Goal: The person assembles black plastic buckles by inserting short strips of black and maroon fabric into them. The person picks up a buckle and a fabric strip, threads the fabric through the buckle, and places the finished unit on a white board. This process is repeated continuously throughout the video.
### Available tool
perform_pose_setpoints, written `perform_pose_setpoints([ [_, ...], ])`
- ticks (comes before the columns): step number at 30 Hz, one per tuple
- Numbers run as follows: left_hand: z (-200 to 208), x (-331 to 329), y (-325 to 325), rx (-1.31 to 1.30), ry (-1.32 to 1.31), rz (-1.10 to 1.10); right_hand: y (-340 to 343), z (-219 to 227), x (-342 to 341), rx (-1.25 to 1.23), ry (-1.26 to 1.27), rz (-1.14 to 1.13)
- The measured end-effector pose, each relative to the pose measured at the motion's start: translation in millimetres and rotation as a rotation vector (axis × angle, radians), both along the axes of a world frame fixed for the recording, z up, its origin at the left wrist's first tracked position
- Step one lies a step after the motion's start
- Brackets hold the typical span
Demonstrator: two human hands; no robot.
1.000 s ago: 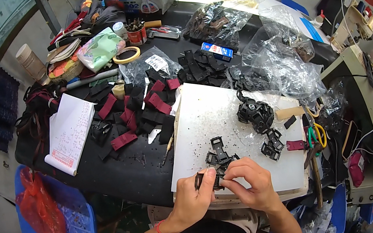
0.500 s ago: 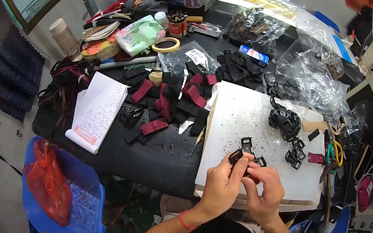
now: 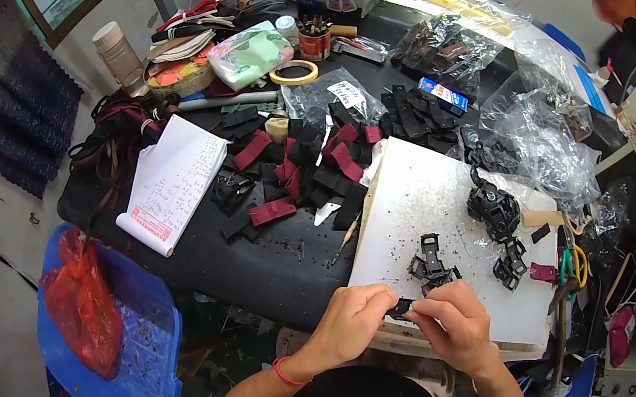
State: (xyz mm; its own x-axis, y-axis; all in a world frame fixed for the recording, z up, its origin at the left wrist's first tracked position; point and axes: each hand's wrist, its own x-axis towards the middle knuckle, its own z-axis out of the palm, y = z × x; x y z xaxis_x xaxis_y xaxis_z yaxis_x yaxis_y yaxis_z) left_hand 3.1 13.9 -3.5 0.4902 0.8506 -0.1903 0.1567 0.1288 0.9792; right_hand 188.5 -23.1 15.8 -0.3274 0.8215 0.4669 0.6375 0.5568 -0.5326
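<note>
Both my hands are closed on one small black piece (image 3: 399, 308), over the near edge of a white board (image 3: 388, 211). Fingers of my left hand (image 3: 352, 320) curl round its left end, while my right hand (image 3: 455, 323) pinches the other. Its exact kind is partly covered by my fingers. Just beyond my hands, several loose black plastic buckles (image 3: 430, 252) lie on the board. A larger bunch of similar black buckle parts (image 3: 494, 212) sits toward the board's right side.
Left of the board are piled black and maroon strap pieces (image 3: 273, 211) and an open notepad (image 3: 170, 182). Scissors with a yellow handle (image 3: 580, 263) stand at the board's right edge. Clear plastic bags (image 3: 553, 157) lie far right; a blue bin (image 3: 151, 338) is low left.
My hands have drawn nearer to me, carrying the black piece from above the buckles to the board's near edge. My left hand has shifted left, and the buckles are now uncovered.
</note>
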Motion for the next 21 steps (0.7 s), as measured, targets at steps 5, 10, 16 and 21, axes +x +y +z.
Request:
perform_pose_setpoints([
  [5,-3,-8,3,-0.085,0.01,-0.024,2,8,4,-0.141,0.048,0.078],
  [10,1,-3,4,-0.027,0.07,-0.063,0,-5,5,-0.044,0.066,0.025],
  [16,0,0,41,0.175,-0.008,0.083,1,-12,16,-0.068,0.21,-0.223],
  [21,-36,-2,106,1.08,0.753,0.303,-7,-3,23,-0.028,0.285,-0.252],
])
